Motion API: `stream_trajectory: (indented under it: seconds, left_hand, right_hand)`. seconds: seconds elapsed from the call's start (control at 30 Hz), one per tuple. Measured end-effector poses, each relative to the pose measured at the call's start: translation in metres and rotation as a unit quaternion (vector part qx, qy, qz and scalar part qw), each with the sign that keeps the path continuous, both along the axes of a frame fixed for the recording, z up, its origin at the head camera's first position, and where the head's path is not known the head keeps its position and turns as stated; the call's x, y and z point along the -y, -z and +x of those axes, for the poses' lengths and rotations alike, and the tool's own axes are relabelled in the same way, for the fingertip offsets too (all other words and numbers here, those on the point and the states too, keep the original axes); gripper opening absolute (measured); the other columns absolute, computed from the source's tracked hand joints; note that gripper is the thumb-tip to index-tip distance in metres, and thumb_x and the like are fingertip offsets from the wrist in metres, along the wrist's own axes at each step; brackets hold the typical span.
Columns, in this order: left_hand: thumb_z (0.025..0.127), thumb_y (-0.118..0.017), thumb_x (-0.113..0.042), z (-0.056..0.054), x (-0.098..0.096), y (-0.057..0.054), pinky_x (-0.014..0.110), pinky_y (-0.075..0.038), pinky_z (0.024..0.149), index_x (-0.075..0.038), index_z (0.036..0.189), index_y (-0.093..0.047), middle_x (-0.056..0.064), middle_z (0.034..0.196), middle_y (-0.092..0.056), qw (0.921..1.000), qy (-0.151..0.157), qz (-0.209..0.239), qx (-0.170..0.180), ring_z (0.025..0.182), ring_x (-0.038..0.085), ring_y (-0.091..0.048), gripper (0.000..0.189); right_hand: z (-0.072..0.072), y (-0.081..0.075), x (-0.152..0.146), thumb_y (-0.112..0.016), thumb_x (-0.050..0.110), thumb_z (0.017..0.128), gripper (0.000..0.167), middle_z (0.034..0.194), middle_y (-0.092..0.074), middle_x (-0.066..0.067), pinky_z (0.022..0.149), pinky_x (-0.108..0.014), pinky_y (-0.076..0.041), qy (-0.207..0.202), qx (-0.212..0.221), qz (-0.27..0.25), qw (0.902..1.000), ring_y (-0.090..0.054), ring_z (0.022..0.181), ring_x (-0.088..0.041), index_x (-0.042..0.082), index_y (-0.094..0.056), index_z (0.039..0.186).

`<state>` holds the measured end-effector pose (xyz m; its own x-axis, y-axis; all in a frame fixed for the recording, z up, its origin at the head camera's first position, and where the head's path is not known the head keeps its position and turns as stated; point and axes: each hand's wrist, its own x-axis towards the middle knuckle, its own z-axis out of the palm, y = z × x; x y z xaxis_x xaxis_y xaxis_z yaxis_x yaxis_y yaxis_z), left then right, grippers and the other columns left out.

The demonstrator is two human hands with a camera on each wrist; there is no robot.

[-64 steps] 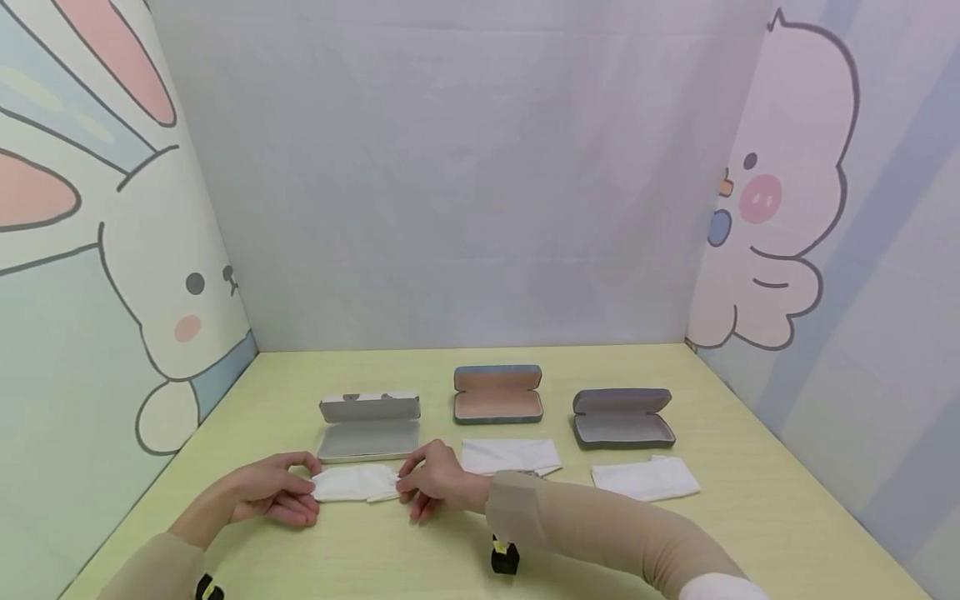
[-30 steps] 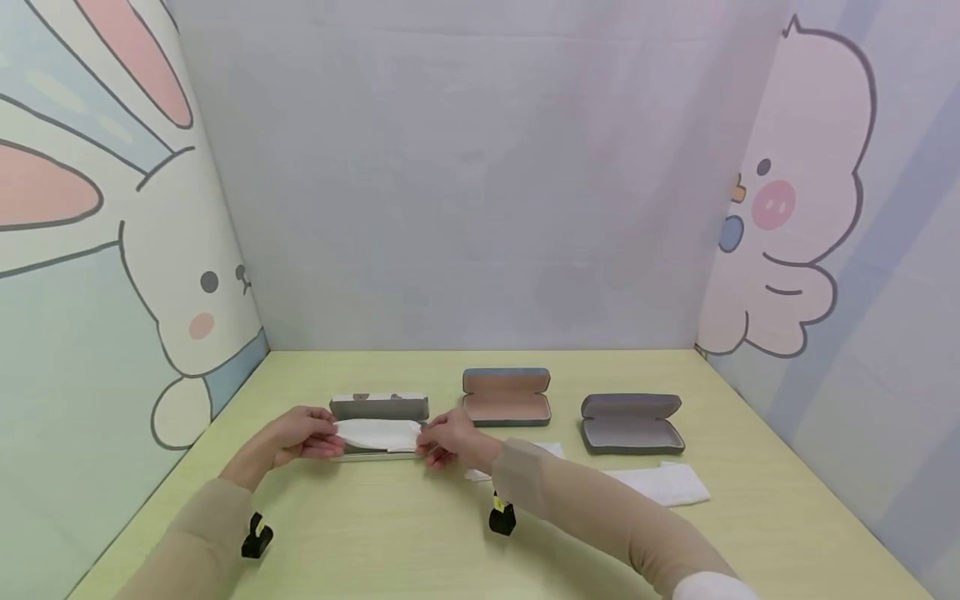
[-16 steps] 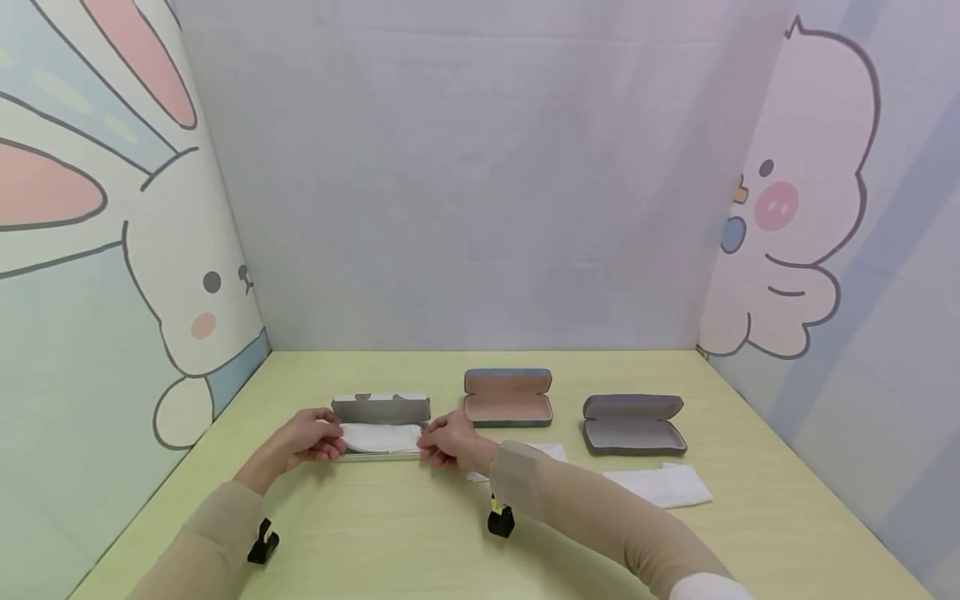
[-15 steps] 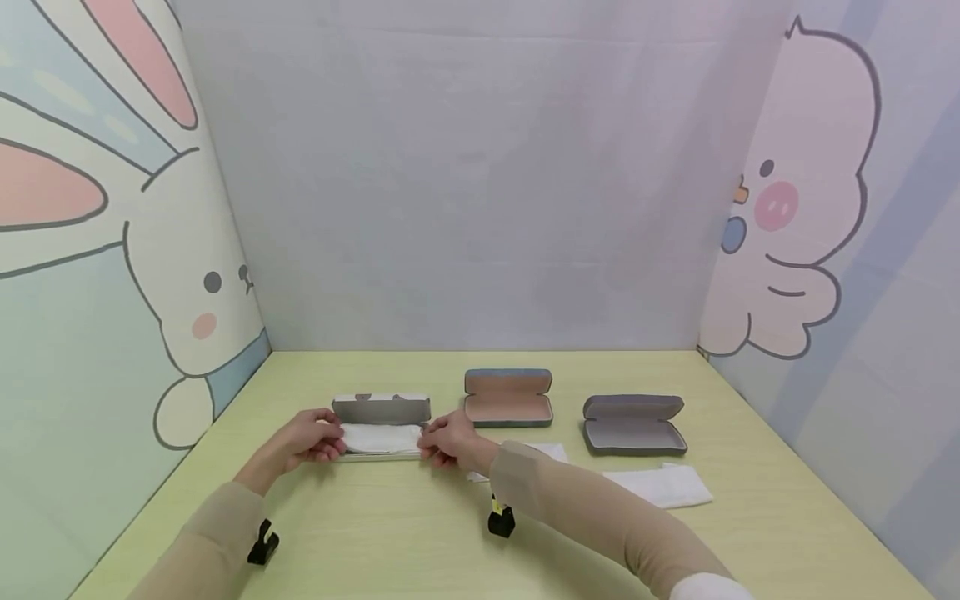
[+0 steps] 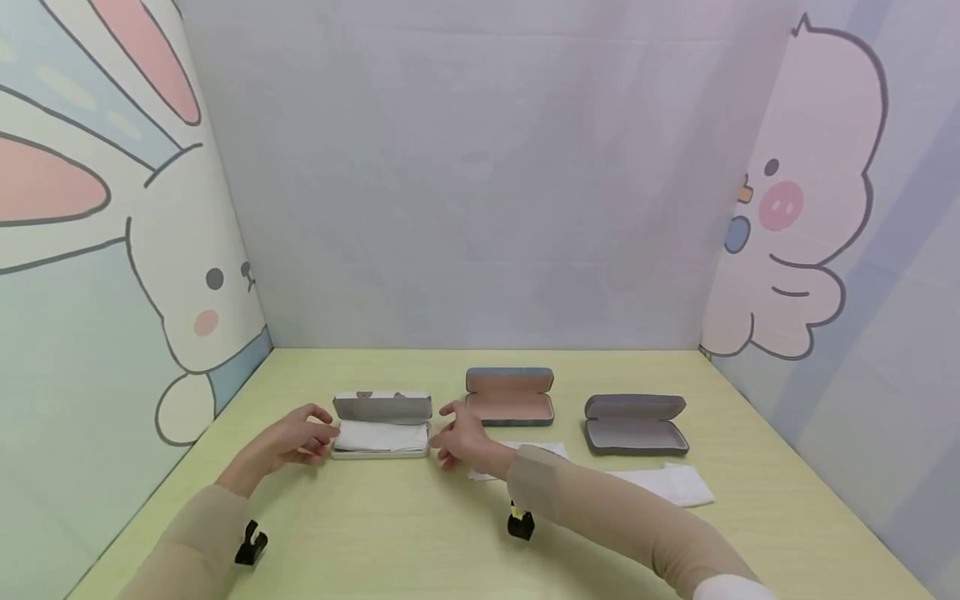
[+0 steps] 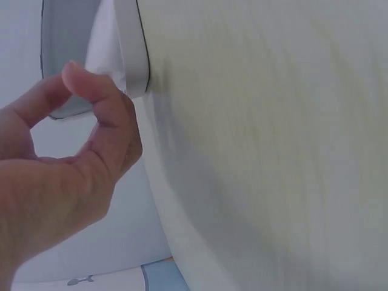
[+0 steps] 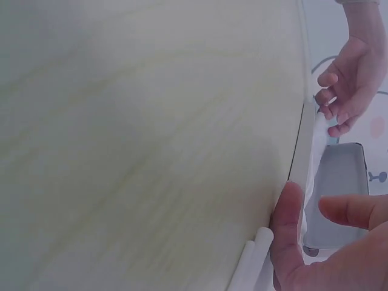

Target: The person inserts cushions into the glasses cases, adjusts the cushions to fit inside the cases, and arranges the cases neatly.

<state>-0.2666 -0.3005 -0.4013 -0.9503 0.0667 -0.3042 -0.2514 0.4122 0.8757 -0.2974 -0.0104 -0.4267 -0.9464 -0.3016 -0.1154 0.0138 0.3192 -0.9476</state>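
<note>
An open glasses case [image 5: 381,455] with a grey lining stands at the left of the table, its lid raised at the back. Inside its base lies a folded white cloth [image 5: 381,437], spread along most of its length. My left hand [image 5: 296,442] hovers at the case's left end, fingers loosely bent and holding nothing. At the right end is my right hand [image 5: 463,435], thumb and fingers apart, also holding nothing. The right wrist view shows its fingers beside the case wall [image 7: 301,151], with my left hand [image 7: 356,79] at the far end.
Behind my right hand stands an open blue glasses case [image 5: 508,408] with pink lining. Farther right is an open dark grey case [image 5: 635,431]. A white cloth [image 5: 557,449] lies partly under my right forearm, another white cloth [image 5: 671,485] in front of the grey case.
Both hands carried the white cloth from the table up into the left glasses case and laid it in the base. They have now let go and drawn slightly apart.
</note>
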Motion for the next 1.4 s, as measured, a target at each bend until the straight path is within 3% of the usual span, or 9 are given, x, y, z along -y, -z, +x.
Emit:
stream_trajectory:
  seconds: [0.13,0.27,0.37,0.53,0.77,1.0,1.4]
  left_hand:
    - [0.094,-0.059,-0.015,-0.001,-0.003,0.001,0.024,-0.051,0.058,0.003,0.121,-0.031,0.005,0.073,-0.056,0.9999,0.006,0.008,0.004,0.059,0.013,-0.054,0.042]
    - [0.093,-0.062,-0.016,-0.001,0.000,0.000,0.026,-0.053,0.061,0.000,0.133,-0.023,0.007,0.076,-0.056,0.9998,0.007,-0.010,0.012,0.061,0.015,-0.055,0.059]
    - [0.091,-0.064,-0.012,-0.001,0.004,0.000,0.031,-0.058,0.065,-0.011,0.146,-0.008,0.011,0.083,-0.057,0.9990,0.033,-0.002,0.029,0.066,0.017,-0.059,0.079]
    - [0.090,-0.064,-0.006,-0.002,0.008,0.004,0.038,-0.062,0.070,-0.028,0.150,0.008,0.015,0.085,-0.060,0.9941,0.086,0.036,0.056,0.067,0.020,-0.064,0.097]
    - [0.091,-0.059,-0.001,-0.004,0.010,0.009,0.038,-0.062,0.070,-0.027,0.151,0.016,0.014,0.079,-0.062,0.9908,0.114,0.049,0.052,0.065,0.019,-0.066,0.100]
    - [0.090,-0.058,0.003,-0.005,0.009,0.015,0.038,-0.062,0.067,-0.026,0.151,0.012,0.013,0.075,-0.062,0.9907,0.115,0.055,0.047,0.064,0.019,-0.068,0.097]
    - [0.087,-0.061,0.005,-0.006,0.004,0.015,0.036,-0.062,0.063,-0.022,0.150,0.014,0.015,0.073,-0.065,0.9944,0.089,0.030,0.049,0.061,0.019,-0.068,0.102]
  right_hand:
    - [0.000,-0.001,-0.002,-0.068,0.000,0.083,0.059,0.086,-0.057,-0.012,0.049,-0.034,-0.058,-0.018,0.015,-0.013,0.9996,-0.054,0.053,-0.018,0.001,-0.041,0.135]
    - [-0.001,-0.002,-0.003,-0.067,-0.001,0.083,0.068,0.089,-0.058,-0.011,0.053,-0.037,-0.060,-0.043,0.026,-0.036,0.9981,-0.057,0.058,-0.020,0.006,-0.036,0.144]
    - [-0.001,-0.003,-0.005,-0.065,-0.007,0.082,0.076,0.087,-0.056,-0.011,0.057,-0.040,-0.061,-0.064,0.035,-0.058,0.9956,-0.057,0.061,-0.021,0.011,-0.031,0.148]
    - [-0.004,-0.001,-0.005,-0.064,-0.014,0.080,0.086,0.083,-0.051,-0.009,0.060,-0.040,-0.061,-0.083,0.039,-0.067,0.9935,-0.059,0.059,-0.021,0.019,-0.028,0.151]
    - [-0.009,0.002,-0.004,-0.068,-0.013,0.079,0.089,0.082,-0.051,-0.008,0.058,-0.037,-0.061,-0.091,0.030,-0.053,0.9940,-0.058,0.058,-0.020,0.020,-0.028,0.150]
    - [-0.012,0.006,-0.001,-0.072,-0.010,0.077,0.088,0.076,-0.052,-0.006,0.050,-0.025,-0.052,-0.091,-0.004,-0.009,0.9958,-0.051,0.056,-0.017,0.016,-0.029,0.149]
    - [-0.015,0.010,0.001,-0.078,-0.007,0.072,0.096,0.074,-0.053,-0.003,0.047,-0.022,-0.042,-0.090,-0.048,0.041,0.9940,-0.047,0.058,-0.013,0.014,-0.027,0.150]
